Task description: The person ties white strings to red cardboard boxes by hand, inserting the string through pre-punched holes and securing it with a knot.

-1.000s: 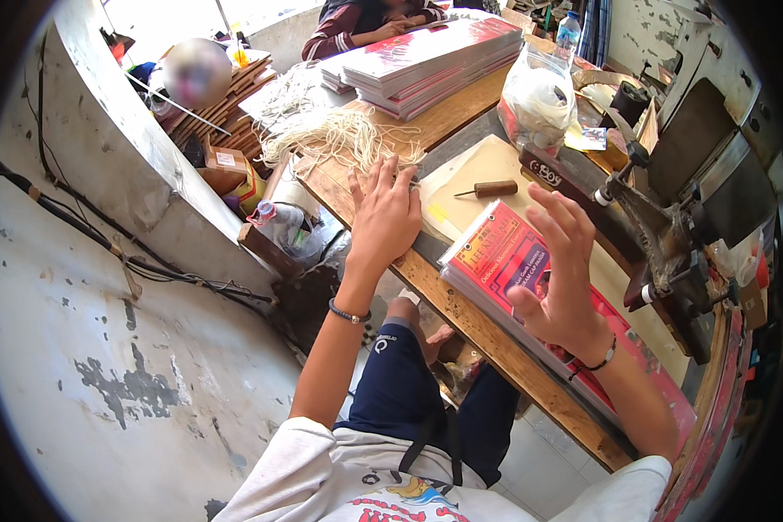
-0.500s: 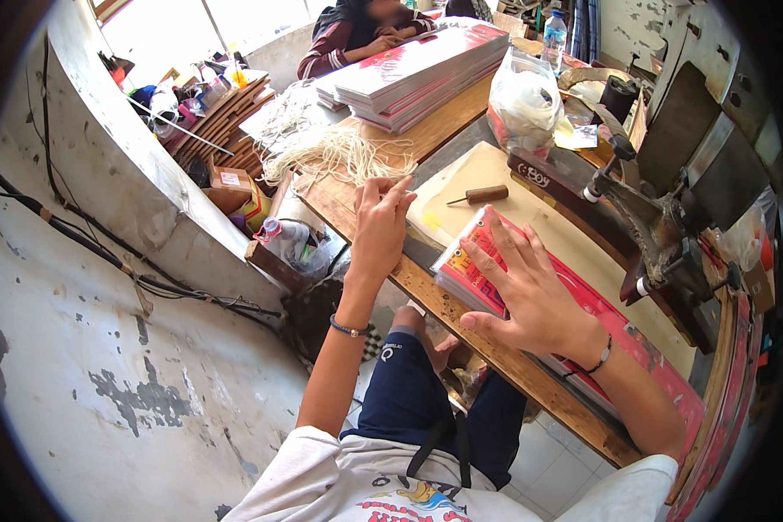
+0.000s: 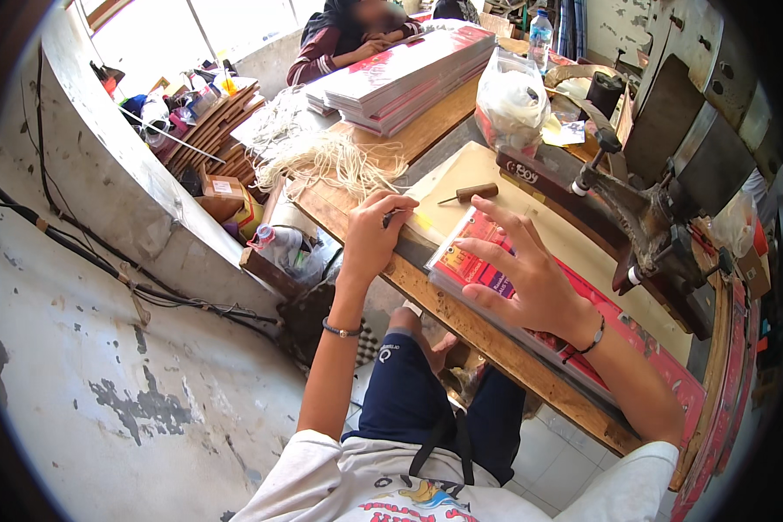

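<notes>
A stack of red printed sheets lies along the bench in front of me, with small metal eyelets near its far left end. Over that end hovers my right hand, its fingers apart and bent, holding nothing. To its left, my left hand is at the bench edge with its fingers curled together; whatever they pinch is too small to make out. Just beyond that hand is a loose bundle of cream strings. An awl with a wooden handle rests on the tan board past the stack.
A dark metal clamp-like device stands to the right. Farther back are a white plastic bag, a water bottle and a tall pile of printed sheets. A person in a maroon sleeve sits behind that pile.
My right hand has lifted from the flat rest on the stack, and its fingers have bent and spread. My left hand's fingers have lowered and curled in. The whole view has shifted slightly.
</notes>
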{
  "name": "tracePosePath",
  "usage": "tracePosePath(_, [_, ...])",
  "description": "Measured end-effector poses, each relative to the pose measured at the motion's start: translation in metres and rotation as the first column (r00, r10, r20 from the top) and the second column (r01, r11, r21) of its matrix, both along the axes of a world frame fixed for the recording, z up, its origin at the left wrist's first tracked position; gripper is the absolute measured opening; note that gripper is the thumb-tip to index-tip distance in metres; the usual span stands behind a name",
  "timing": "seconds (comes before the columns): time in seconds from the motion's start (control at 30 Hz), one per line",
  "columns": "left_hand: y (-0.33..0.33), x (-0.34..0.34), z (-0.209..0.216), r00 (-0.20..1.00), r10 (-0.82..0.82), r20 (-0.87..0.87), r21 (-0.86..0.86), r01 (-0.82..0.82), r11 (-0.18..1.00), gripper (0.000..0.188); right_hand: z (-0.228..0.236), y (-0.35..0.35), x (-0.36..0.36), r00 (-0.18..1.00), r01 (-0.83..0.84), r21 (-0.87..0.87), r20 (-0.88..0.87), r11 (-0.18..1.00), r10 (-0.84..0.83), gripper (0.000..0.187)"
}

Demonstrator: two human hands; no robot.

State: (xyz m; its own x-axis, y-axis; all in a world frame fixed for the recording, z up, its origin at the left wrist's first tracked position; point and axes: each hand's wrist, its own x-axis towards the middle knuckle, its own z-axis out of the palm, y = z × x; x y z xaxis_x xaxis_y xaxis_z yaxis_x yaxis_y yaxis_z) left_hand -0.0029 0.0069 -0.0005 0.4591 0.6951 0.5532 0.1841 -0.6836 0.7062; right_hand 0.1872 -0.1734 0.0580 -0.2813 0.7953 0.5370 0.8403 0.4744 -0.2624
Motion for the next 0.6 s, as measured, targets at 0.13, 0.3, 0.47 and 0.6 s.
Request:
tracePosePath(0.13, [-0.004, 0.0, 0.002, 0.999, -0.054, 0.006, -0.056, 0.054, 0.997, 0.015, -0.001, -0.002, 0.001, 1.0, 0.004, -0.044, -0.013, 0.999, -0.004, 0.055])
tracePosePath(0.3, [-0.006, -0.004, 0.001, 0.995, -0.085, -0.055, -0.068, 0.081, 0.994, 0.013, -0.001, 0.0, 0.0, 0.999, 0.048, -0.003, -0.005, 0.999, -0.048, 0.07])
tracePosePath(0.47, [-0.005, 0.001, 0.001, 0.996, -0.072, -0.045, 0.004, 0.072, 0.997, 0.012, -0.006, -0.002, 0.011, 0.995, 0.097, 0.226, -0.03, 0.969, -0.092, 0.088])
tracePosePath(0.6, [-0.002, -0.001, -0.001, 0.998, -0.059, -0.039, 0.027, 0.06, 0.998, 0.019, -0.011, -0.004, 0.0, 0.916, 0.195, -0.287, 0.395, 0.938, -0.07, 0.102])
